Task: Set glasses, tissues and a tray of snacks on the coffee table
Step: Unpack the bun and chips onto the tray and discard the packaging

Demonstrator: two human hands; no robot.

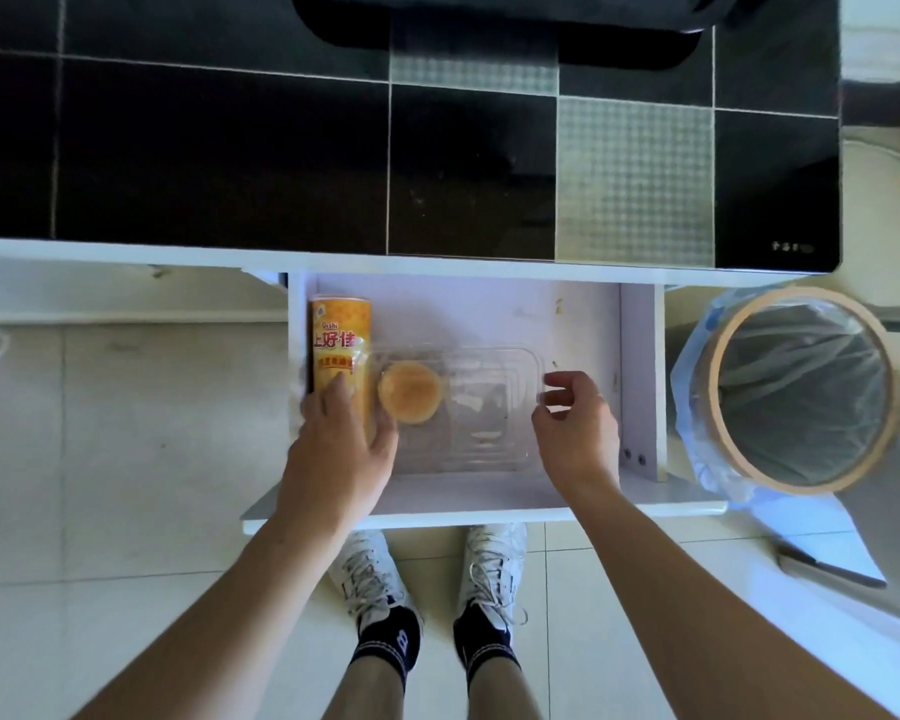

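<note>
An open white drawer [489,504] of the coffee table holds a clear plastic tray [489,402]. Inside the tray's left end lies a round golden pastry [410,392]. A yellow snack can [340,340] lies along the drawer's left wall. My left hand [341,444] rests over the lower end of the can, fingers spread, thumb next to the tray's left edge. My right hand [575,420] hovers at the tray's right edge, fingers curled and apart, touching or just off the rim. No glasses or tissues are in view.
The black glass-tiled table top [281,163] lies above the drawer. A round bin [801,392] with a clear blue liner stands right of the drawer. My two feet in white shoes stand on pale floor tiles below the drawer front.
</note>
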